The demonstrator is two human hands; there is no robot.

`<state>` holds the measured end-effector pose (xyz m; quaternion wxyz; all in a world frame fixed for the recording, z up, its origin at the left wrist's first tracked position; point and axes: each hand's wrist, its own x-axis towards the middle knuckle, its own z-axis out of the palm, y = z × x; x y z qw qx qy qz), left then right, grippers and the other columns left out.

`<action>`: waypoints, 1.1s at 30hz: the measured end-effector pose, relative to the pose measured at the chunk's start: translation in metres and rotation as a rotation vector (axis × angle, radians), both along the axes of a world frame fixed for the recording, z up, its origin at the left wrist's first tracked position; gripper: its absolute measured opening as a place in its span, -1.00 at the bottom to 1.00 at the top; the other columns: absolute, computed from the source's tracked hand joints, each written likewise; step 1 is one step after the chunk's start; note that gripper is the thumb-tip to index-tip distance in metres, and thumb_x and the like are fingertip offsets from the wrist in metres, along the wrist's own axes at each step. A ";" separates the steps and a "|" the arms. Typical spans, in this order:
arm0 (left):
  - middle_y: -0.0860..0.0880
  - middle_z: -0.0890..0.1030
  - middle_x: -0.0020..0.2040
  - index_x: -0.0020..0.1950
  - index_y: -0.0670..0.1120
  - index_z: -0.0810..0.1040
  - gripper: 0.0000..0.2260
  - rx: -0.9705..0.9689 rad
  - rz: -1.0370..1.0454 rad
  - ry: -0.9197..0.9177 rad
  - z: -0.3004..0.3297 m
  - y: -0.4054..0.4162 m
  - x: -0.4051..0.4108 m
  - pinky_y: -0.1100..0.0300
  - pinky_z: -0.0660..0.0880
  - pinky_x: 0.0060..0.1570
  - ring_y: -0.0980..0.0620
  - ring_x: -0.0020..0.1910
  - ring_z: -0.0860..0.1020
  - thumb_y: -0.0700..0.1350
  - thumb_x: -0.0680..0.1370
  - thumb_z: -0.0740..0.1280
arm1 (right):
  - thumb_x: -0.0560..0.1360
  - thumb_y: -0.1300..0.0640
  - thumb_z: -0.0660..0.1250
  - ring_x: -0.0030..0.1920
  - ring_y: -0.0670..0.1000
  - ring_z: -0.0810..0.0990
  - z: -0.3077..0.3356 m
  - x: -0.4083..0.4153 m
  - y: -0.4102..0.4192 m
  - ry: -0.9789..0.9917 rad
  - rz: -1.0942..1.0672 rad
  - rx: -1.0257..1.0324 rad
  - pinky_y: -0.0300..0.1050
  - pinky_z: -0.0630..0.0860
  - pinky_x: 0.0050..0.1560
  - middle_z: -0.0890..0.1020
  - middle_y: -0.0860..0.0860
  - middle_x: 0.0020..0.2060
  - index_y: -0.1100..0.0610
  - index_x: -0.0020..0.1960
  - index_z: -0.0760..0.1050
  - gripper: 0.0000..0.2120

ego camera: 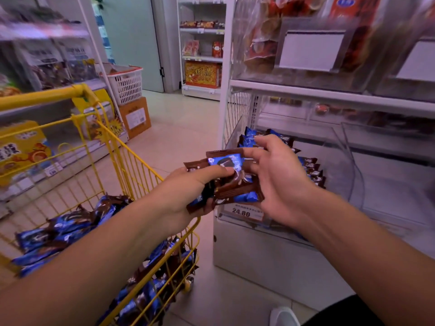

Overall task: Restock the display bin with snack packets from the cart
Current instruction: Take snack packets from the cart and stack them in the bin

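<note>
I see my left hand (pixel 188 191) gripping a bunch of brown-and-blue snack packets (pixel 226 177), fingers curled round them from below. My right hand (pixel 277 177) touches the same bunch from the right, thumb on the top packet; it seems to pinch it, though blur hides the grip. The bunch hangs between the yellow cart (pixel 131 161), which holds more packets, and the clear display bin (pixel 339 147), partly filled.

Two hands (pixel 235 184), one cart (pixel 131 161), one basket (pixel 126 83).
</note>
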<state>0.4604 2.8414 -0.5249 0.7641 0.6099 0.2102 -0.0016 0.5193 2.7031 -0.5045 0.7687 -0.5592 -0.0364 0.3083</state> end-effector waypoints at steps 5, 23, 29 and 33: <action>-0.06 0.72 -0.15 0.09 -0.09 0.66 -0.70 -0.127 0.001 0.013 0.001 0.006 -0.001 0.32 0.48 -0.50 0.07 -0.32 0.64 -0.04 0.40 0.53 | 0.47 0.34 0.42 -0.07 0.15 0.74 -0.004 0.006 -0.010 -0.211 0.176 -0.134 0.07 0.70 -0.06 0.73 0.22 -0.02 0.21 0.17 0.59 -0.73; -0.29 0.66 0.06 0.15 -0.29 0.63 -0.57 -0.456 -0.450 0.134 0.001 0.045 -0.006 0.03 0.65 -0.34 -0.17 -0.12 0.69 -0.11 0.34 0.47 | 0.46 0.40 0.36 -0.17 -0.07 0.67 0.006 0.042 -0.036 -0.490 0.073 -0.217 -0.24 0.60 -0.20 0.71 0.12 -0.04 0.14 0.03 0.70 -0.74; -0.36 0.59 0.22 0.35 -0.25 0.44 -0.57 -0.622 -0.291 -0.066 0.000 0.032 -0.003 -0.13 0.64 -0.04 -0.30 0.15 0.62 -0.24 0.47 0.28 | 0.49 0.45 0.31 -0.08 0.04 0.72 0.002 0.021 -0.011 -0.069 -0.217 0.193 -0.15 0.68 -0.06 0.70 0.19 -0.01 0.31 0.12 0.59 -0.76; -0.33 0.59 0.23 0.34 -0.23 0.48 -0.56 -0.590 -0.258 -0.146 -0.001 0.026 -0.001 -0.09 0.63 -0.03 -0.26 0.18 0.61 -0.24 0.45 0.30 | 0.39 0.38 0.50 -0.25 0.02 0.71 -0.012 0.000 0.007 -0.146 -0.315 0.135 -0.17 0.64 -0.29 0.71 0.12 -0.21 0.19 -0.05 0.56 -0.79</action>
